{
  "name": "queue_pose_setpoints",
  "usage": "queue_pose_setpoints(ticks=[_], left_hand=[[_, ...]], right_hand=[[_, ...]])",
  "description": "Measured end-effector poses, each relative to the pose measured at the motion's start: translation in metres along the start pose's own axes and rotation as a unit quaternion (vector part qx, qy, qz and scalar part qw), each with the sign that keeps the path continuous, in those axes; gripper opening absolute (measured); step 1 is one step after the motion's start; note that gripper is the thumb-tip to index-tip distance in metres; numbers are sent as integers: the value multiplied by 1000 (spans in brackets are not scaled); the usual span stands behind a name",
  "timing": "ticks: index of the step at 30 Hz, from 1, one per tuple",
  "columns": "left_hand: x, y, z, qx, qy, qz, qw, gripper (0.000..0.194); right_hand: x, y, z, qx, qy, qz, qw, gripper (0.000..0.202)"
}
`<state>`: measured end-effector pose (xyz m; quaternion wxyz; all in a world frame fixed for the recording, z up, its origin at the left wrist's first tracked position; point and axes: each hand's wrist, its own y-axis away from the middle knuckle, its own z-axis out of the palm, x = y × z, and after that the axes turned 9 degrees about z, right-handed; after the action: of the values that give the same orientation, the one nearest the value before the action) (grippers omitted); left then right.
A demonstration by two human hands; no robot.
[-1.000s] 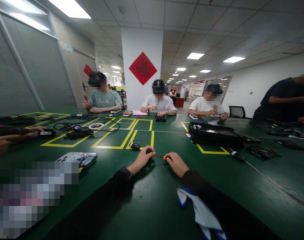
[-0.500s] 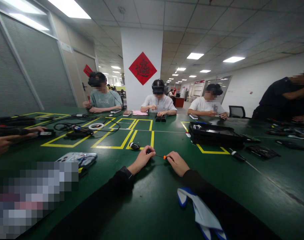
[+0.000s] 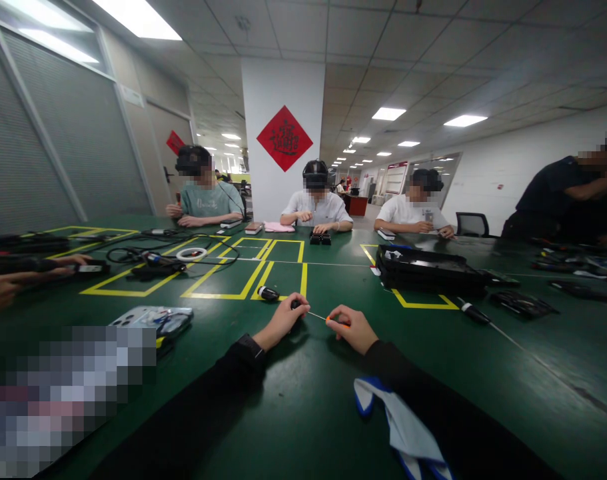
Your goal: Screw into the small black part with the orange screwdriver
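Observation:
My right hand (image 3: 356, 328) is closed in a pinch on the orange handle of a thin screwdriver (image 3: 328, 320). Its slim metal shaft points left, the tip reaching my left hand (image 3: 282, 321). Between the fingers of that left hand is a small black part (image 3: 296, 305), mostly hidden, so its kind is unclear. Both hands are just above the green table (image 3: 293, 427). Behind the left hand lies a black-and-white rounded piece (image 3: 268, 293). A white cloth with blue edges (image 3: 400, 420) rests beside my right forearm.
A black tray-like housing (image 3: 433, 267) stands at right, near a dark tool with a white band (image 3: 476, 311). Cables (image 3: 128, 253) and a white coil (image 3: 192, 254) lie left. A clear plastic packet (image 3: 156, 317) is at near left. Several people sit across the table.
My right hand has changed its grip on the screwdriver: the fingers now curl around the handle, covering more of it. The left hand has barely moved.

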<state>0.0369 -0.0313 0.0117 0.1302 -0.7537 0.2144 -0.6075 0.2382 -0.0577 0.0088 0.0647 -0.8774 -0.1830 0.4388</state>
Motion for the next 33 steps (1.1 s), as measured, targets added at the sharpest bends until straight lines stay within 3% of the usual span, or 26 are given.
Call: queue_pose_setpoints(ticks=[4,8,11,13,18,22,27,30,33], left_hand=[[2,0,-1,-9,-8,8,1000,24],[1,0,-2,-3,-20,12,1000,27],[-1,0,-1,4,-24,26,999,27],[-3,0,-1,6,-25,40,999,27],[-7,0,-1,7,-25,42,999,27],[-8,-1,-1,9,-23,42,999,28],[-6,-1,-2,6,-11,15,1000,29],[-7,-1,-3,6,-3,4,1000,30],[-8,-1,-1,9,4,13,1000,29]], right_hand=[[-3,-1,-2,16,31,-8,999,33],[-8,-2,-1,64,10,-46,997,18],[-12,1,1,96,-24,-53,994,17],[-13,3,1,92,-50,-40,994,20],[-11,5,4,15,-93,35,995,33],[-9,1,5,70,-124,45,989,21],[-10,-3,3,136,-216,37,966,29],[-8,-4,5,110,-315,81,939,32],[-6,-6,6,53,-432,135,890,33]])
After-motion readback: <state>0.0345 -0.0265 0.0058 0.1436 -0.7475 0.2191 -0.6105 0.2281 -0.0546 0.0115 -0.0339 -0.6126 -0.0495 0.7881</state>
